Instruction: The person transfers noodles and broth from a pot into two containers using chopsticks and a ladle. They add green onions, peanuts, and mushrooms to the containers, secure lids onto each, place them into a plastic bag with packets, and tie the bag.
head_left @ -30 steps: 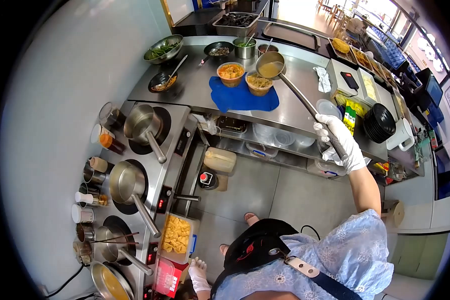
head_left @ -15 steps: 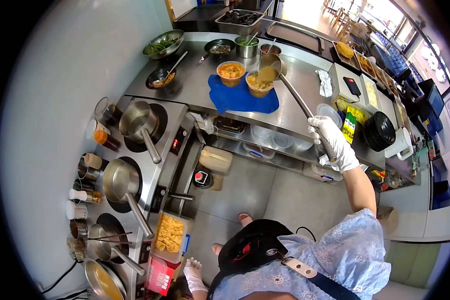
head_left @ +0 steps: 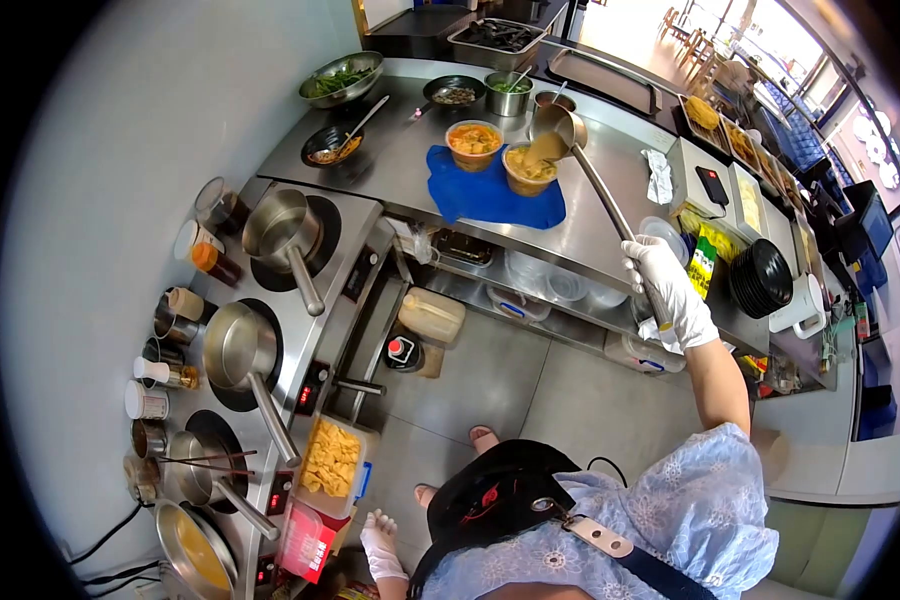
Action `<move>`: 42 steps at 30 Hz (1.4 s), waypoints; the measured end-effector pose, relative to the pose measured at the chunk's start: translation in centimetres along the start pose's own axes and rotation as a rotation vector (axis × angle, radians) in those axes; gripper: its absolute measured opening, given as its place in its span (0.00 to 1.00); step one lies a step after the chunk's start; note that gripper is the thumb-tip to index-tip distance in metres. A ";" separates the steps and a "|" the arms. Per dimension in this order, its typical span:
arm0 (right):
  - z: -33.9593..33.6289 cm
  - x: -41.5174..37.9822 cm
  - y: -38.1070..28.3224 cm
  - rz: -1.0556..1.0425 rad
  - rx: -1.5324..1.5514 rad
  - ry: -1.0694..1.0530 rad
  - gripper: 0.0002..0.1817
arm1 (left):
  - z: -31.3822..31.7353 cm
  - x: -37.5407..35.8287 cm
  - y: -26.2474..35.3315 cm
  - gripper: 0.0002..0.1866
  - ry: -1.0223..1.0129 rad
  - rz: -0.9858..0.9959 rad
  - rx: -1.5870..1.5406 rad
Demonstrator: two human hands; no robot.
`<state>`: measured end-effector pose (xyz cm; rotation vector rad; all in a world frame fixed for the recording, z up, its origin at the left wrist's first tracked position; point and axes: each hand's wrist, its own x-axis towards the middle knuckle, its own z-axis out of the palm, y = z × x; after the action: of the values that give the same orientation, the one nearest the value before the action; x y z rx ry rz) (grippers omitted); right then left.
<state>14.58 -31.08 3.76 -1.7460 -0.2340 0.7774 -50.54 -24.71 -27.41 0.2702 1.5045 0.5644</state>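
Observation:
My right hand (head_left: 667,290), in a white glove, is wrapped around the long handle of a saucepan (head_left: 567,124). The saucepan is tipped to the left, and brownish soup runs from its lip into a round takeout container (head_left: 528,178). Beside that container stands a second one (head_left: 474,160), filled with orange-coloured food. Both rest on a blue cloth (head_left: 490,205) on the steel counter. My left hand (head_left: 381,545), also gloved, hangs low near the red box (head_left: 308,545); its fingers are apart and hold nothing.
On the left, several saucepans, one here (head_left: 240,346), sit on the cooktops with handles jutting outward. Bowls and a steel pot (head_left: 508,98) line the back counter. A tub of yellow food (head_left: 332,460) sits low beside the stove. Black bowls (head_left: 761,278) are stacked at right.
The view has shifted slightly. The saucepan stays over the same container, tipped, with its soup running at the lip. My left hand still hangs low.

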 end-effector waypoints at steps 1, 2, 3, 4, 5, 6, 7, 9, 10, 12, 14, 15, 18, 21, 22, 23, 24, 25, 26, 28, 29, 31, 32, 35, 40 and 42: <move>-0.1 0.0 0.1 -0.006 -0.026 0.008 0.05 | 0.1 -0.2 -0.1 0.20 0.001 0.000 -0.003; -0.1 0.0 0.1 -0.007 -0.028 0.005 0.05 | 0.1 -0.3 -0.1 0.19 -0.012 -0.007 0.005; -0.1 -0.1 0.0 -0.001 -0.036 0.012 0.05 | 0.1 -0.5 -0.1 0.18 -0.024 -0.014 0.013; -0.1 -0.2 0.0 0.004 -0.044 0.020 0.05 | 0.2 -0.6 -0.1 0.18 -0.023 -0.014 0.011; -0.1 -0.1 0.0 0.003 -0.045 0.017 0.05 | 0.2 -0.8 -0.2 0.17 -0.025 -0.015 0.010; -0.2 0.0 0.1 0.002 -0.040 0.014 0.05 | 0.2 -0.8 -0.3 0.17 -0.027 -0.016 0.009; -0.3 0.1 0.2 0.002 -0.035 0.012 0.05 | 0.2 -0.8 -0.4 0.17 -0.026 -0.015 0.005; -0.4 0.0 0.1 0.002 -0.051 0.003 0.06 | 0.2 -0.7 -0.7 0.19 0.006 0.004 0.000; -0.4 -0.1 0.1 0.005 -0.068 -0.003 0.06 | 0.1 -0.8 -0.8 0.19 0.008 0.005 -0.005; -0.5 -0.2 0.1 0.003 -0.049 -0.020 0.06 | 0.0 -0.8 -0.9 0.18 0.013 -0.008 -0.020; -0.6 -0.2 0.0 0.003 0.043 -0.044 0.06 | -0.2 -1.0 -1.0 0.18 0.022 -0.004 -0.024; -0.7 -0.3 0.0 0.004 0.114 -0.055 0.07 | -0.4 -1.1 -1.1 0.18 0.028 -0.001 -0.022; -1.9 0.3 -0.3 0.143 0.387 -0.178 0.12 | -1.2 -1.2 -1.7 0.18 0.021 -0.004 -0.043; -1.2 -1.6 -0.6 0.164 0.514 -0.215 0.17 | -2.4 -1.0 -2.6 0.19 0.023 -0.005 -0.057; -0.8 -2.3 -0.5 0.150 0.587 -0.276 0.17 | -2.9 -1.0 -2.8 0.19 0.024 -0.006 -0.062; -0.4 -3.3 -0.5 0.136 0.659 -0.338 0.18 | -3.4 -0.9 -3.1 0.19 0.023 -0.011 -0.078; 0.5 -4.7 -0.9 0.160 0.667 -0.338 0.20 | -3.9 -1.0 -3.4 0.19 0.025 -0.014 -0.098; 1.5 -6.1 -1.3 0.194 0.687 -0.353 0.21 | -3.9 -1.0 -3.5 0.19 0.035 -0.010 -0.116; 2.4 -7.7 -1.6 0.198 0.638 -0.335 0.22 | -3.9 -1.0 -3.5 0.19 0.039 -0.016 -0.105; 5.8 -11.4 -2.6 0.197 0.556 -0.306 0.23 | -5.4 -0.5 -4.2 0.19 0.039 -0.004 -0.131; 7.8 -13.2 -2.6 0.187 0.523 -0.292 0.22 | -6.6 0.6 -4.9 0.19 0.031 0.016 -0.163; 8.6 -11.6 -0.5 0.311 0.650 -0.778 0.25 | -7.3 -0.5 -4.5 0.17 0.066 0.082 -0.224; 10.7 -12.1 0.1 0.355 0.652 -0.881 0.26 | -7.4 -2.0 -3.5 0.16 0.106 0.084 -0.235; 19.4 -16.3 -0.3 0.624 0.782 -1.079 0.26 | -9.8 -4.1 -2.6 0.15 0.159 0.126 -0.268; 36.9 -24.1 2.3 0.872 0.524 -1.403 0.27 | -16.6 -5.8 -3.0 0.15 0.220 0.162 -0.391; 43.6 -28.0 4.5 0.900 0.378 -1.540 0.26 | -19.2 -7.2 -2.9 0.16 0.240 0.190 -0.440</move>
<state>-34.25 -13.09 4.69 -0.4831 -0.2623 2.5230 -68.64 -34.14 -23.99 0.0009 1.5468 1.0915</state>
